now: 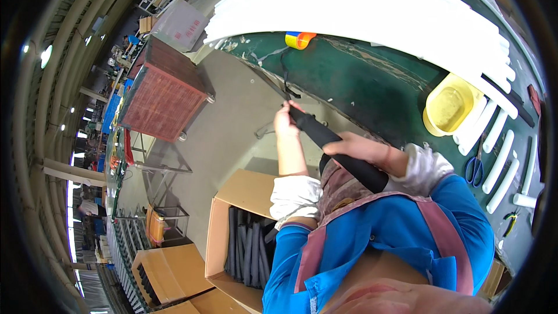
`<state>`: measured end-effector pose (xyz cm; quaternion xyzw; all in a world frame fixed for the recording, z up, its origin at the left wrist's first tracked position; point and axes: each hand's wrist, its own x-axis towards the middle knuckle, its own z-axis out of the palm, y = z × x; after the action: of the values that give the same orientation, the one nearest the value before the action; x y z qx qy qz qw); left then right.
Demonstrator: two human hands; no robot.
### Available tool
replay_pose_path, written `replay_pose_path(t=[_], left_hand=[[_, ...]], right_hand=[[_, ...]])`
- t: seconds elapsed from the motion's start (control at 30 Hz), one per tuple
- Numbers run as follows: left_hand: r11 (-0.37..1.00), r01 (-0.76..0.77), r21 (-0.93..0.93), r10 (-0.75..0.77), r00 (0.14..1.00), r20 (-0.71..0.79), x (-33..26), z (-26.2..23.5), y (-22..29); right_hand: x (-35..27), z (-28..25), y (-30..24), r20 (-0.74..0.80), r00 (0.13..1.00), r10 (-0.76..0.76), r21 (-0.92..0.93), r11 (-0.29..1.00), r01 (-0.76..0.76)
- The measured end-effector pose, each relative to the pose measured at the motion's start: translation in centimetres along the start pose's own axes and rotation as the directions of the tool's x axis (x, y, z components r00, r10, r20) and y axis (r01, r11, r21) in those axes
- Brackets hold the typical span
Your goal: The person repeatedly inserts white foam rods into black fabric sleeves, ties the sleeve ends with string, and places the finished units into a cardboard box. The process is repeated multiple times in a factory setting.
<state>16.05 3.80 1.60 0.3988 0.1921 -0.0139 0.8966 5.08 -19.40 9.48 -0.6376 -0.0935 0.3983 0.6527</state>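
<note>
A long black tube (319, 132) slants across the front of my body, wide at the end near my chest and narrower at the far end. My left hand (286, 121) is closed round its narrow far end. My right hand (361, 146) wraps over the wider part, thumb and fingers on the black surface. A pale bit shows beside the wide end, but I cannot make out whether it belongs to the tube. Below my left forearm stands an open cardboard box (218, 238) holding several dark tubes (250, 250).
The green worktable (372, 81) carries a large pile of white tubes (360, 6), a yellow basin (433, 113), a tape roll (299, 39), blue-handled scissors (474, 170) and pliers (511, 224). A reddish-brown wheeled cabinet (165, 96) and another carton (174, 273) stand to the left.
</note>
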Motion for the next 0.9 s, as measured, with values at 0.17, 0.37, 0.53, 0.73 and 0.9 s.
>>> replay_pose_path(t=[0.17, 0.37, 0.53, 0.73, 0.9], left_hand=[[0.947, 0.022, -0.32, -0.058, 0.993, -0.104, 1.5, -3.6, 6.0], [0.954, -0.192, -0.231, 0.201, 0.979, 0.016, -5.6, 1.1, 6.8], [0.977, -0.105, -0.188, 0.146, 0.964, 0.223, -11.6, 2.7, 0.2], [0.983, -0.176, -0.061, 0.179, 0.982, 0.056, -6.9, 0.2, 2.8], [0.97, -0.15, -0.189, 0.145, 0.989, -0.037, -5.3, -0.3, 5.6]], right_hand=[[-4.2, 0.1, 0.3, 0.184, 0.983, -0.022, 0.09, 0.996, 0.005], [-3.5, 0.3, -0.2, 0.231, 0.968, -0.093, 0.178, 0.983, 0.052], [-0.9, 0.6, -0.8, 0.169, 0.982, -0.09, 0.147, 0.987, 0.065], [0.0, 2.2, 1.3, 0.172, 0.971, -0.166, -0.028, 0.985, 0.173], [-0.8, 1.9, 0.7, 0.176, 0.959, -0.223, 0.019, 0.975, 0.223]])
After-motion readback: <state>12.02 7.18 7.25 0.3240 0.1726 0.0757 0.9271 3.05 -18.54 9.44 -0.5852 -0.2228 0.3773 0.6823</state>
